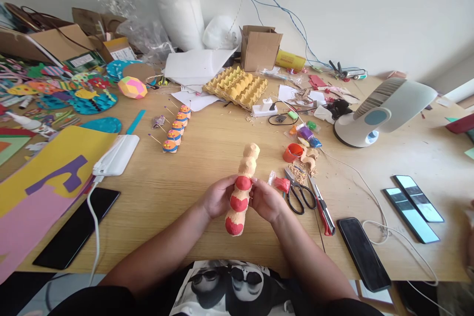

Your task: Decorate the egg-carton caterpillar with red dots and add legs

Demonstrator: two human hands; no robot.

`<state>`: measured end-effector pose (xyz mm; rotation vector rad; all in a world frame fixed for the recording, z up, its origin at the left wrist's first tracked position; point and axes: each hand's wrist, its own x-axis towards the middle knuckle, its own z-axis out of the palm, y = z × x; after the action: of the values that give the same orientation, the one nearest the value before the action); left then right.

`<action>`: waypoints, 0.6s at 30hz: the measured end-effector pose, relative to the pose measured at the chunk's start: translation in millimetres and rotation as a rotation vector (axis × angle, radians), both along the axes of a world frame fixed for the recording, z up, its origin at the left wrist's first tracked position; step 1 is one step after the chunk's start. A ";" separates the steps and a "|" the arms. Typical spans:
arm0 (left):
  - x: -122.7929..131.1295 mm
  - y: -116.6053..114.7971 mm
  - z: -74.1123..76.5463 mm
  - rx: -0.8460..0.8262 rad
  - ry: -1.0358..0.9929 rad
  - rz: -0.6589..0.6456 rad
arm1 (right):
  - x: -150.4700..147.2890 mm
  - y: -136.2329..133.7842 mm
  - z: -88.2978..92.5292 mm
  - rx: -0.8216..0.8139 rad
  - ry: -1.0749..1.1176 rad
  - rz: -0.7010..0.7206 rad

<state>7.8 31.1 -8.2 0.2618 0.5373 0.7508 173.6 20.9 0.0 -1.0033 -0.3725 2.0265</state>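
Between my hands is an egg-carton strip [243, 163] with a row of bumps, covered in what looks like peach-coloured clay. Red patches cover three bumps at the near end; the far bumps are plain. My left hand [219, 197] grips its left side, and my right hand [268, 201] pinches the right side by the topmost red bump. Some fingertips are hidden behind the strip. Just right of my right hand lie a packet of red clay [280, 184], black-handled scissors [299, 197] and a red utility knife [323, 207]. An orange-red cup [293, 152] stands beyond them.
A decorated bumpy strip with pins [175, 131] rests left of centre. Yellow egg trays [237, 88], a power strip [264, 108] and a white fan [374, 113] stand farther back. Phones [363, 254] and cables lie right; coloured sheets [55, 158] and a power bank [116, 155] lie left.
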 end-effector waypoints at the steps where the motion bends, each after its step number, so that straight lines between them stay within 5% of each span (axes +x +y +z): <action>1: 0.1 -0.1 -0.6 0.002 0.005 -0.003 | -0.1 -0.2 0.8 -0.011 0.010 0.003; 18: -0.6 -0.2 -2.5 0.041 0.015 0.006 | 3.7 -1.2 3.1 0.023 0.058 0.035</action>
<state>7.2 30.9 -10.7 0.3040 0.5380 0.7667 177.4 19.7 3.1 -0.9278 -0.3841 2.0728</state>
